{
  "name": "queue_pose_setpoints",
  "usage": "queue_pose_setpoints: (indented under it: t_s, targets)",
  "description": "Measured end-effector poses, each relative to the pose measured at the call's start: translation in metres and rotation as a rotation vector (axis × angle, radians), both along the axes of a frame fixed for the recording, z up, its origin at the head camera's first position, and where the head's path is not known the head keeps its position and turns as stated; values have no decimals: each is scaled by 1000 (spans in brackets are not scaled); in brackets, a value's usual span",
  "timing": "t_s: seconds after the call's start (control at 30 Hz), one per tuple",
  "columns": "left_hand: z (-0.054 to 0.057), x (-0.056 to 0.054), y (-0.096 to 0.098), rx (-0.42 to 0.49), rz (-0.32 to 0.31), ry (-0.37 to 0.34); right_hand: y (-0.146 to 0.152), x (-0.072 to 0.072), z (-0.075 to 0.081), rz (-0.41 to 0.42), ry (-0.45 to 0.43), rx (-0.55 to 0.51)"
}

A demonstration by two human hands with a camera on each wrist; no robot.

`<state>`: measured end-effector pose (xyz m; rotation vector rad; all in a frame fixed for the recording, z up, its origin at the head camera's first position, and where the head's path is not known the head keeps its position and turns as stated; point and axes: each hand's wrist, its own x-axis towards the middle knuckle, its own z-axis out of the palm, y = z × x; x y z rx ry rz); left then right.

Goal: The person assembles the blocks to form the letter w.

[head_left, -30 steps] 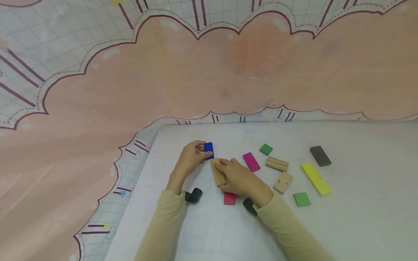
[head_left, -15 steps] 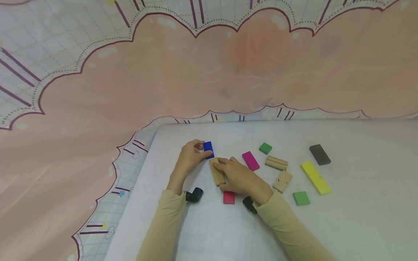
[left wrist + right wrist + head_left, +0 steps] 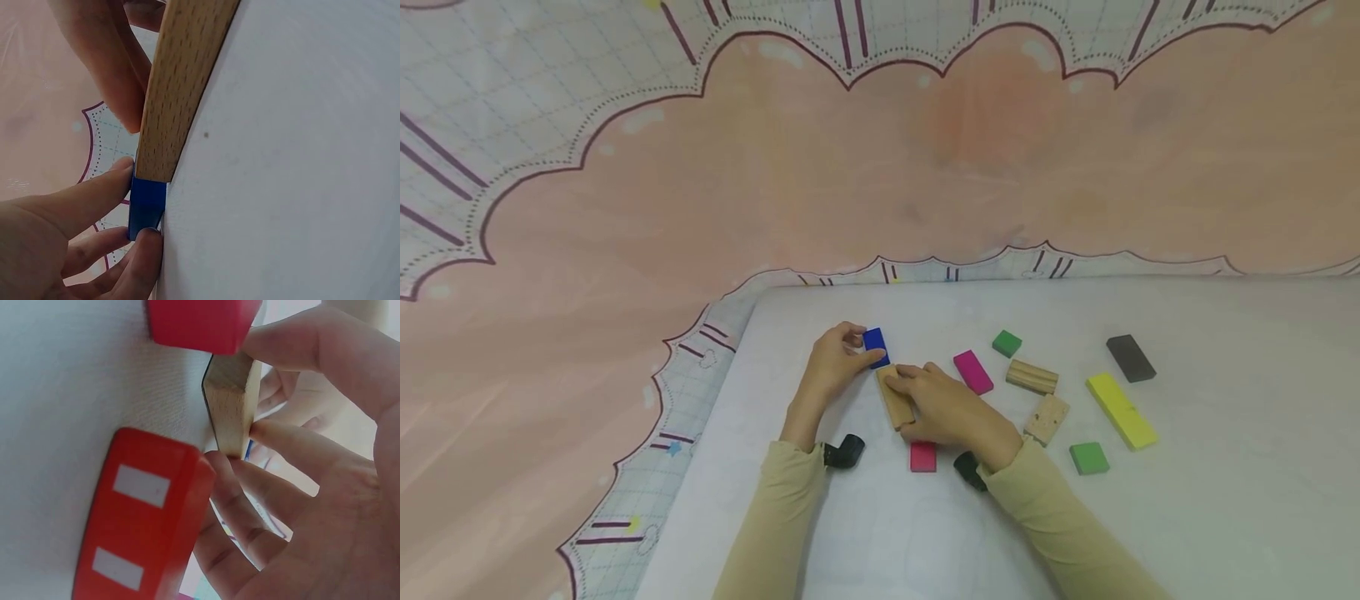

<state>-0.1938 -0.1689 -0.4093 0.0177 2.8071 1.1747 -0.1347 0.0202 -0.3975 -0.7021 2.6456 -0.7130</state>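
Observation:
Beside the table's left part, my left hand (image 3: pixel 833 360) pinches a small blue block (image 3: pixel 876 347) between thumb and fingers. A plain wooden block (image 3: pixel 895 398) lies end to end with it, and in the left wrist view the two ends touch. My right hand (image 3: pixel 951 406) holds the wooden block, thumb at its near end and index finger on top. A pinkish-red block (image 3: pixel 922 457) sits just below this hand. In the right wrist view a red block (image 3: pixel 139 519) with two white rectangles lies close to the fingers; from the head it cannot be made out.
Right of the hands lie a magenta block (image 3: pixel 973 372), a small green block (image 3: pixel 1007 343), a grooved wooden block (image 3: pixel 1032 377), a speckled wooden block (image 3: pixel 1047 418), another green block (image 3: pixel 1089 458), a yellow block (image 3: pixel 1122 410) and a dark block (image 3: pixel 1131 358). A patterned curtain (image 3: pixel 880 167) stands behind the white table (image 3: pixel 1240 500).

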Motion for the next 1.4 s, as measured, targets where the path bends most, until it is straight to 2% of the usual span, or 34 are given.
queue_pose_setpoints:
  t_s: [0.17, 0.43, 0.73, 1.0, 1.4]
  targets:
    - [1, 2, -3, 14, 7, 9, -2, -1, -1, 9, 1, 1]
    - [0, 1, -5, 14, -20, 29, -4, -1, -2, -1, 13, -7]
    - [-1, 3, -5, 13, -6, 28, -6, -2, -6, 10, 26, -33]
    - [0, 2, -4, 34, -5, 24, -5, -1, -4, -2, 22, -10]
    - [-2, 2, -3, 12, 13, 6, -4, -1, -3, -3, 16, -39]
